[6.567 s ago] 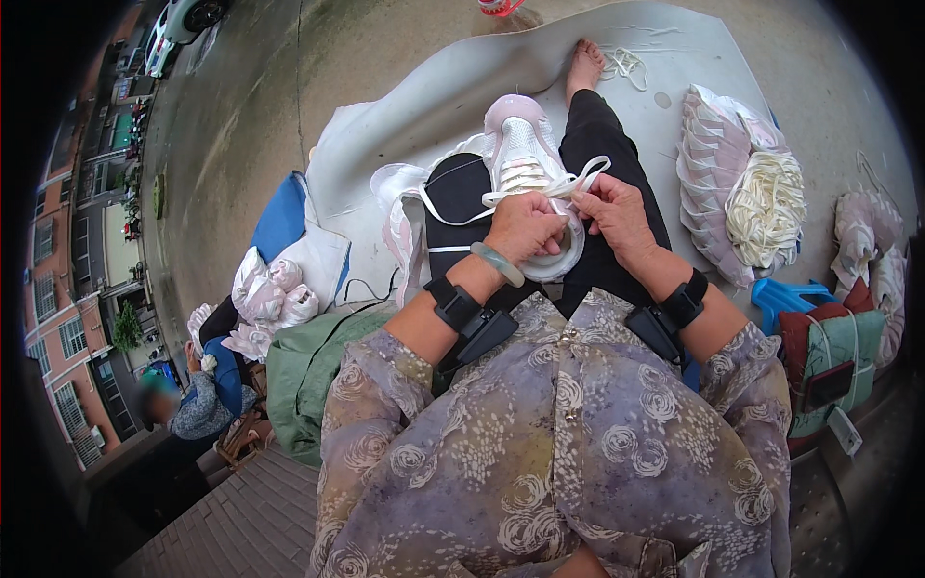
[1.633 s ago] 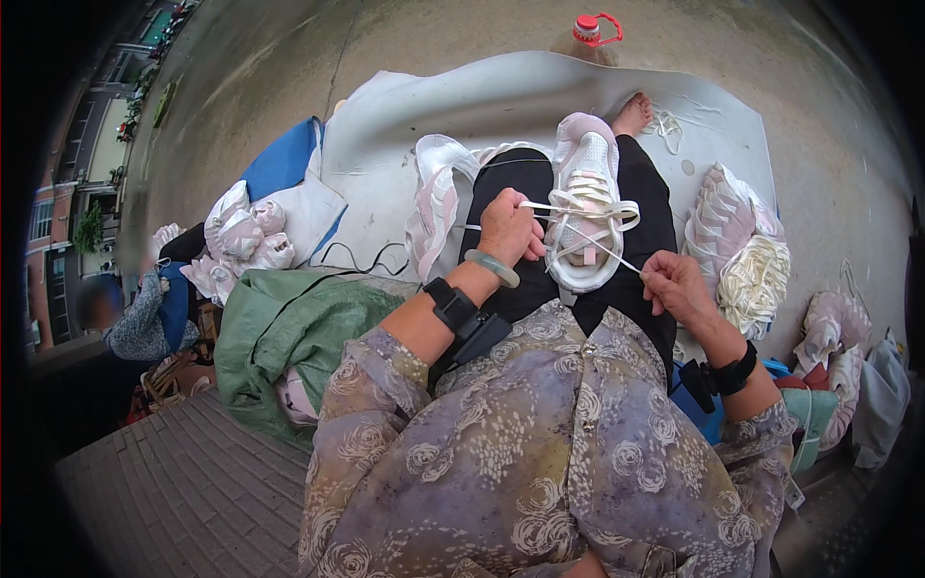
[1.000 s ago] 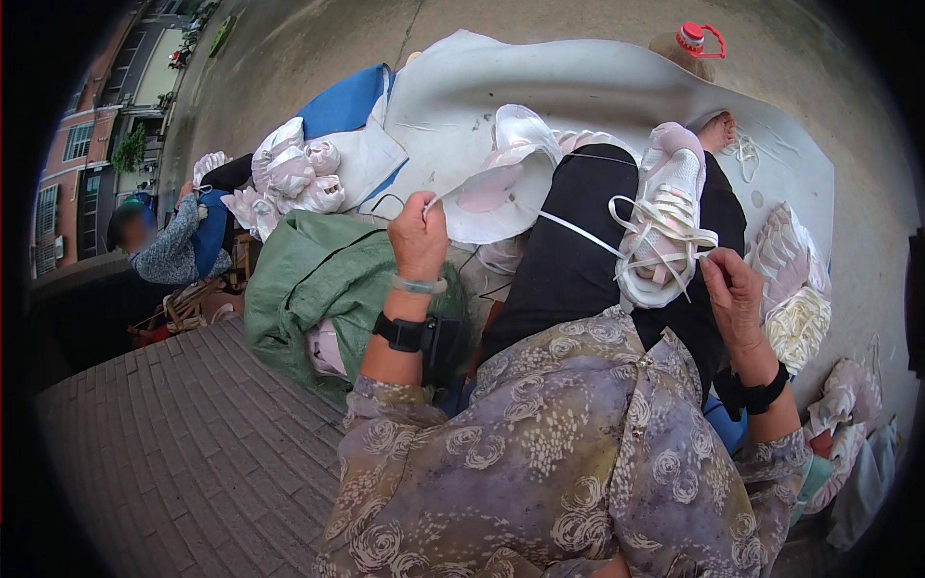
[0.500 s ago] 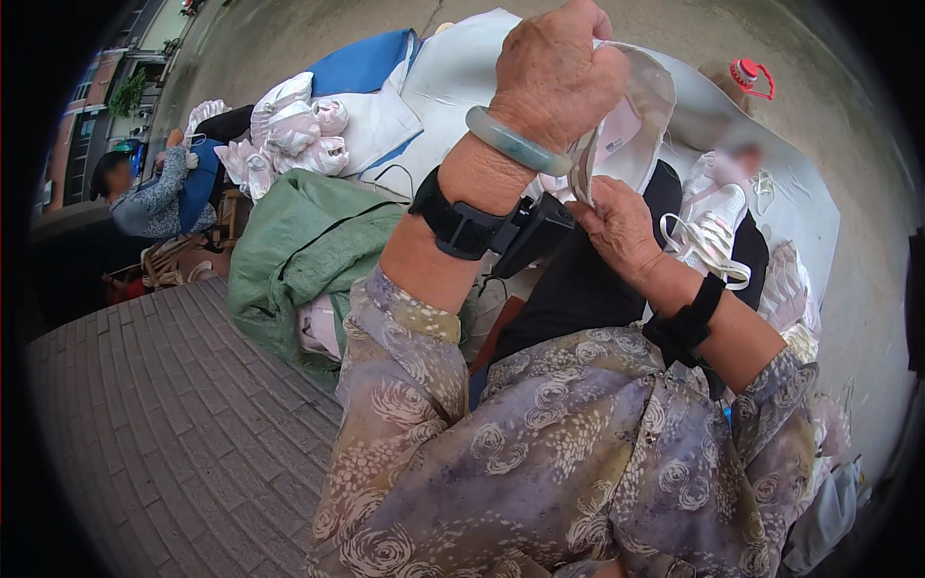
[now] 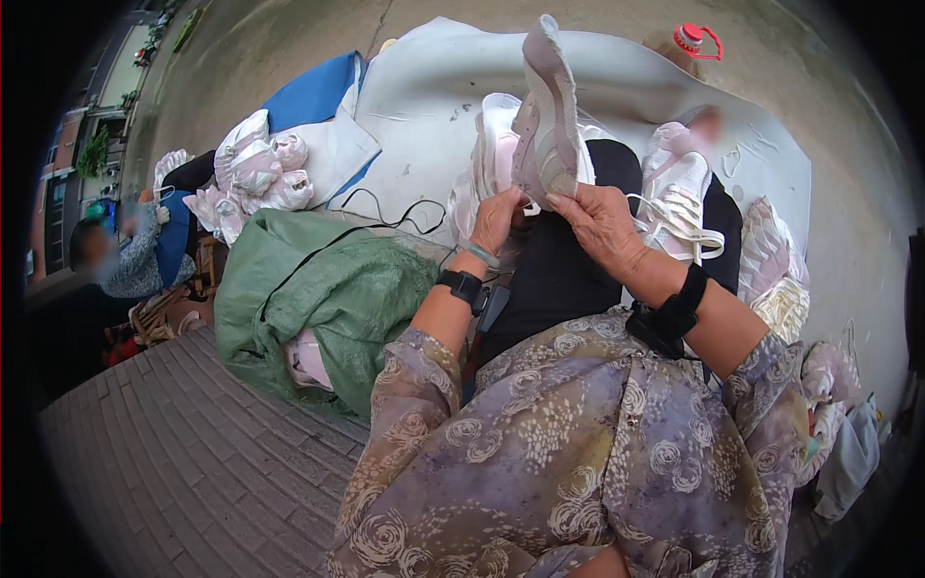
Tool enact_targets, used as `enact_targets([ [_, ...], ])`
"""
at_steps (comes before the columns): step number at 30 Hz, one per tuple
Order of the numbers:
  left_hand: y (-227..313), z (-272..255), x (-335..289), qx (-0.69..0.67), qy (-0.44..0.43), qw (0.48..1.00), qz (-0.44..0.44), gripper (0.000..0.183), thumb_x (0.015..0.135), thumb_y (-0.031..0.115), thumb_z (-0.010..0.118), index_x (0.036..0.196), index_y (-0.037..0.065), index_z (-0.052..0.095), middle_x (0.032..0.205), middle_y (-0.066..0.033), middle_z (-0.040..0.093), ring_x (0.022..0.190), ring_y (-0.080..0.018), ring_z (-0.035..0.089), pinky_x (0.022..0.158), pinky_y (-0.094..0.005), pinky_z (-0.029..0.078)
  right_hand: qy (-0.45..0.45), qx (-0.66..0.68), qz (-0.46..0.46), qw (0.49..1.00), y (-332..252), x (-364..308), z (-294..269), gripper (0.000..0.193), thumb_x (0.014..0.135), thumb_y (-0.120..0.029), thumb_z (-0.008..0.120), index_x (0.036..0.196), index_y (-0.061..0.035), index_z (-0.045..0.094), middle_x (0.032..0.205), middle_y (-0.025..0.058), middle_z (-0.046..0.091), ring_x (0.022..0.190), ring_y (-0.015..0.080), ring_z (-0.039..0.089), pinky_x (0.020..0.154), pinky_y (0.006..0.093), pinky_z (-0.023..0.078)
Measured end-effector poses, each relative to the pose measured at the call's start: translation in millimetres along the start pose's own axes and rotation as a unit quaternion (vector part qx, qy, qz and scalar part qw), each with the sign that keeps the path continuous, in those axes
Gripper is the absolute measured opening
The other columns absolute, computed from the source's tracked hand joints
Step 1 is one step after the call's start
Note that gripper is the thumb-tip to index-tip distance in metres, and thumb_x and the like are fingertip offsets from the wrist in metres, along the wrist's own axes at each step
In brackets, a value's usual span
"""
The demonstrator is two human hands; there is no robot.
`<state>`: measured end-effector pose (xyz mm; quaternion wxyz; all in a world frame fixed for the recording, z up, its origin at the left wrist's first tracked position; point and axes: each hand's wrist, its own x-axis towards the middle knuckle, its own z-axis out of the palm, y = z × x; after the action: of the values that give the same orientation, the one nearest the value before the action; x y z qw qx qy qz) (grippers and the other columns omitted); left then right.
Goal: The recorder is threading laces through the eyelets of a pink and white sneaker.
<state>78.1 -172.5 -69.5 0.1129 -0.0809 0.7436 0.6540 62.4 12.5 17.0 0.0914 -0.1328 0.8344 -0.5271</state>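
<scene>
Right hand (image 5: pixel 599 226)'s pinching the near end of a pinkish-white shoe upper (image 5: pixel 551 120), long axis pointing away from me. Left hand (image 5: pixel 495 220)'s right beside that end, can't tell if it's gripping. Laced shoe (image 5: pixel 685 181)'s nearer my right.

1. No text, label, number or sign can be read on the pale pink shoe upper (image 5: pixel 549 125).
2. Nor on the green sack (image 5: pixel 337 275) or red-capped bottle (image 5: pixel 690 40).
3. Distant buildings (image 5: pixel 67 140): too small and blurred.
</scene>
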Motion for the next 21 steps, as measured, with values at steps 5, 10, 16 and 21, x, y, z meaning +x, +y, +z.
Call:
enact_targets([
  [5,77.0,10.2,-9.4,0.044,0.089,0.992,0.072,0.052,0.089,0.038,0.045,0.056,-0.002,0.054,0.049,-0.0030,0.049,0.048,-0.0102,0.045,0.048,-0.0283,0.037,-0.045,0.222,0.038,0.973,-6.8,-8.3,-28.0,0.026,0.084,-0.027,0.054,0.092,-0.0030,0.062,0.076,0.0099,0.063,0.068,0.0200,0.059,0.065,0.0279,0.045],
  [10,113.5,19.0,-49.6,0.135,-0.016,0.979,0.153,0.052,0.088,0.035,0.049,0.053,-0.003,0.049,0.044,-0.0080,0.038,0.044,-0.0129,0.031,0.044,-0.0310,0.032,-0.044,0.517,0.167,0.839,-37.7,-48.4,-106.9,0.030,0.087,-0.024,0.052,0.110,-0.0041,0.053,0.098,0.0040,0.061,0.086,0.0119,0.059,0.078,0.0274,0.047],
  [16,103.9,49.0,-58.5,0.265,-0.133,0.946,0.129,0.049,0.083,0.044,0.050,0.067,-0.002,0.051,0.053,-0.0185,0.049,0.051,-0.0346,0.052,0.048,-0.0395,0.039,-0.089,0.552,0.218,0.800,20.0,-108.5,-136.6,0.037,0.087,-0.023,0.051,0.117,-0.0012,0.045,0.107,0.0065,0.057,0.095,0.0163,0.058,0.086,0.0336,0.045],
  [21,96.4,80.8,-56.2,0.298,-0.162,0.919,0.203,0.026,0.081,0.023,0.053,0.076,-0.002,0.046,0.057,-0.0218,0.050,0.056,-0.0355,0.054,0.050,-0.0398,0.039,-0.074,0.568,0.215,0.791,38.7,-120.2,-135.4,0.039,0.087,-0.022,0.050,0.119,-0.0006,0.043,0.109,0.0063,0.056,0.097,0.0165,0.057,0.086,0.0343,0.044],
])
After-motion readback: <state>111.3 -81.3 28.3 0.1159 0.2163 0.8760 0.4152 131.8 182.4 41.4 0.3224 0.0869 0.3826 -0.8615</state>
